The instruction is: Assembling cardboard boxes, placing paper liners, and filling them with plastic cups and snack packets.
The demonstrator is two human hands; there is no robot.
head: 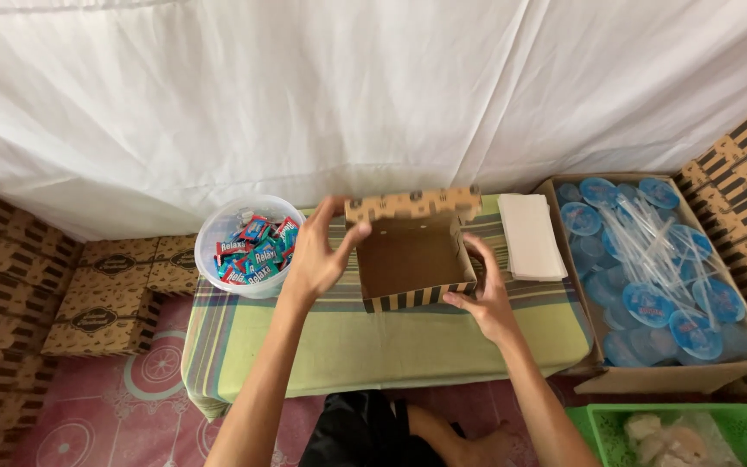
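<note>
Nearest the camera, the person's knees and dark clothing show at the bottom edge, with a green basket of pale lumps to the right. Both forearms reach forward and up from there to a low table under a striped green cloth.

The right hand rests against the front right corner of a small open cardboard box, fingers loosely curled along its wall and touching it. The left hand is spread wide, thumb and fingers apart, at the box's left wall and the left end of its raised lid; whether it quite grips the card cannot be told.

The box sits between the two hands, directly ahead of the person, about equally near to each. Its opening faces up, the hinged lid stands at the far side, and its slightly longer side runs left to right across the table.

Just beyond the left hand stands a clear tub of wrapped sweets. Farther right lie a stack of white napkins and a carton of sealed water cups with straws. Stacks of patterned boxes flank both sides, and a white sheet hangs behind
</note>
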